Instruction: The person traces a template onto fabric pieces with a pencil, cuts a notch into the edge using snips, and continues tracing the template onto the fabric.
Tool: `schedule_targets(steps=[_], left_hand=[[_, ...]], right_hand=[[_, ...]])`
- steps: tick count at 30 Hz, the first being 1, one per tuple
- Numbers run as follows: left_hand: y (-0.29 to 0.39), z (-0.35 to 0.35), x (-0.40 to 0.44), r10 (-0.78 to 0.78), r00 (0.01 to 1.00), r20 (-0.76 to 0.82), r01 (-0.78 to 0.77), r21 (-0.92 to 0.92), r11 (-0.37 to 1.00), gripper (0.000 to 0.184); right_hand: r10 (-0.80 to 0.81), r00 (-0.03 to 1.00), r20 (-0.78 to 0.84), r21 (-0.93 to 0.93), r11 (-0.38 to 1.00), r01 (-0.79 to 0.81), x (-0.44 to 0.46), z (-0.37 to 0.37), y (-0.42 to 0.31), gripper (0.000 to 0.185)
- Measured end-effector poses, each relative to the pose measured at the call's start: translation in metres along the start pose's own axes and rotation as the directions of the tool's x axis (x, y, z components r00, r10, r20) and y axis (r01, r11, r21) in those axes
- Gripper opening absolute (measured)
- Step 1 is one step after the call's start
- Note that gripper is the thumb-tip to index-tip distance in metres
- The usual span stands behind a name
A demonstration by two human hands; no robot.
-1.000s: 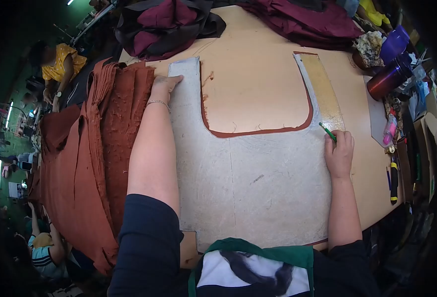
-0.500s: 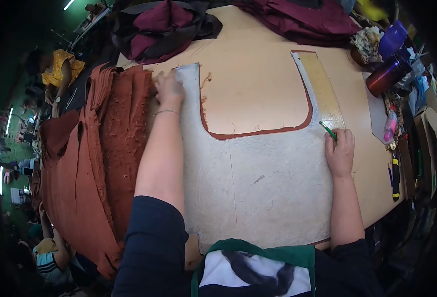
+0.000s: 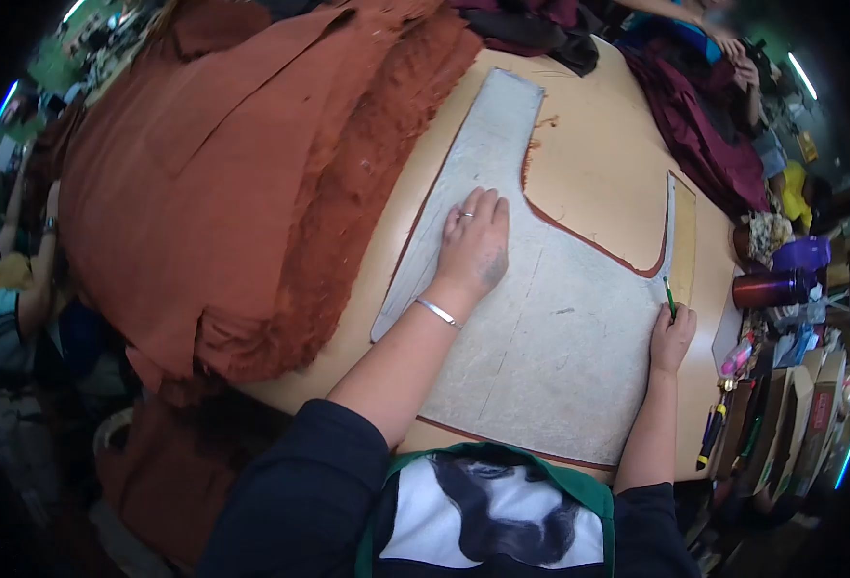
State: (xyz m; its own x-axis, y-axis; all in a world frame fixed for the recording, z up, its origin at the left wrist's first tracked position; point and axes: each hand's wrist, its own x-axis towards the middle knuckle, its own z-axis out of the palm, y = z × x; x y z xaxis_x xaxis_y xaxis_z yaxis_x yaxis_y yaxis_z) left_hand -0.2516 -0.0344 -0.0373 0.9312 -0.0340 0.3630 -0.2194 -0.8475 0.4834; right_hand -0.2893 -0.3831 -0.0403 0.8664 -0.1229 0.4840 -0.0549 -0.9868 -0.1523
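A grey, U-necked flat template (image 3: 540,328) lies on the tan table, with thin edges of rust-brown fabric showing along its neckline and bottom. My left hand (image 3: 476,241) rests on the template's upper left part, fingers bent slightly and apart, holding nothing. At the template's right edge, my right hand (image 3: 672,337) is closed on a green pencil (image 3: 670,297), whose tip points up toward the right strap. A yellowish strip (image 3: 683,241) runs along that strap.
A large stack of rust-brown fabric (image 3: 203,183) covers the table's left side. Maroon cloth (image 3: 699,135) lies at the far edge. A metallic tumbler (image 3: 771,288), pink item (image 3: 736,358) and yellow-black cutter (image 3: 711,435) are at the right. Another person's hands (image 3: 741,63) show at the upper right.
My left hand has moved from the template's left strap down onto its body. The view has turned left, so the brown stack appears larger. My right hand still holds the pencil.
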Motion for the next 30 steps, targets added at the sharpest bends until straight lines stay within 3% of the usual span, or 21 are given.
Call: schedule_targets(steps=[3, 5, 7, 9, 11, 12, 13, 14, 15, 16, 19, 22, 27, 28, 30], left_hand=[[0.002, 0.005, -0.007, -0.029, 0.999, 0.035, 0.029, 0.0, 1.0, 0.04], [0.004, 0.0, -0.009, -0.061, 0.995, 0.074, 0.062, -0.023, 0.998, 0.044], [0.004, 0.002, -0.01, -0.081, 0.994, 0.078, 0.084, -0.038, 0.996, 0.046], [0.005, -0.005, -0.01, -0.083, 0.988, 0.129, 0.089, -0.045, 0.995, 0.049], [0.003, -0.012, -0.007, -0.065, 0.969, 0.238, 0.077, -0.044, 0.996, 0.053], [0.002, -0.003, -0.005, -0.109, 0.93, 0.351, 0.146, -0.083, 0.986, 0.054], [-0.001, 0.015, -0.005, -0.118, 0.948, 0.297, 0.092, 0.101, 0.991, 0.058], [-0.003, 0.033, -0.005, -0.127, 0.962, 0.242, 0.054, 0.285, 0.957, 0.062], [-0.005, 0.029, -0.006, -0.074, 0.991, 0.109, 0.032, 0.343, 0.939, 0.065], [-0.004, 0.024, -0.008, -0.06, 0.989, 0.132, 0.008, 0.363, 0.932, 0.067], [-0.004, 0.013, -0.012, 0.01, 0.99, 0.139, -0.073, 0.456, 0.887, 0.072], [-0.008, 0.005, -0.014, 0.088, 0.99, 0.11, -0.132, 0.502, 0.855, 0.073], [0.001, 0.003, -0.01, -0.026, 0.982, 0.186, -0.047, 0.375, 0.926, 0.067], [0.003, 0.001, -0.003, -0.094, 0.955, 0.282, 0.02, 0.255, 0.967, 0.063], [0.007, -0.005, -0.001, -0.123, 0.959, 0.255, 0.09, 0.137, 0.987, 0.062]], right_hand=[[0.058, 0.997, 0.06, 0.464, 0.882, -0.079, 0.019, 0.002, -0.041, 0.02], [0.198, 0.912, 0.358, 0.764, 0.5, -0.408, 0.037, -0.02, -0.122, 0.024], [-0.1, 0.874, 0.475, 0.803, 0.454, -0.385, 0.048, -0.024, -0.178, 0.023], [-0.33, 0.728, 0.601, 0.793, 0.363, -0.49, 0.05, -0.025, -0.241, 0.023], [-0.487, 0.614, 0.622, 0.783, 0.378, -0.494, 0.045, -0.024, -0.294, 0.023], [-0.542, 0.543, 0.641, 0.767, 0.443, -0.464, 0.043, -0.022, -0.312, 0.023], [-0.587, 0.467, 0.661, 0.75, 0.504, -0.428, 0.041, -0.019, -0.325, 0.024], [-0.586, 0.479, 0.654, 0.742, 0.62, -0.254, 0.037, -0.005, -0.33, 0.026], [-0.578, 0.434, 0.691, 0.702, 0.679, -0.215, 0.036, 0.001, -0.334, 0.03], [-0.568, 0.387, 0.726, 0.661, 0.731, -0.168, 0.034, 0.006, -0.338, 0.034], [-0.539, 0.485, 0.688, 0.629, 0.777, -0.029, 0.025, 0.0, -0.348, 0.021], [-0.519, 0.486, 0.703, 0.473, 0.852, 0.225, 0.027, 0.001, -0.346, 0.037], [-0.513, 0.576, 0.636, 0.418, 0.857, 0.302, 0.033, -0.002, -0.349, 0.021], [-0.527, 0.541, 0.655, 0.525, 0.833, 0.176, 0.042, 0.01, -0.344, 0.02], [-0.56, 0.527, 0.639, 0.689, 0.722, -0.069, 0.068, 0.028, -0.335, 0.027]])
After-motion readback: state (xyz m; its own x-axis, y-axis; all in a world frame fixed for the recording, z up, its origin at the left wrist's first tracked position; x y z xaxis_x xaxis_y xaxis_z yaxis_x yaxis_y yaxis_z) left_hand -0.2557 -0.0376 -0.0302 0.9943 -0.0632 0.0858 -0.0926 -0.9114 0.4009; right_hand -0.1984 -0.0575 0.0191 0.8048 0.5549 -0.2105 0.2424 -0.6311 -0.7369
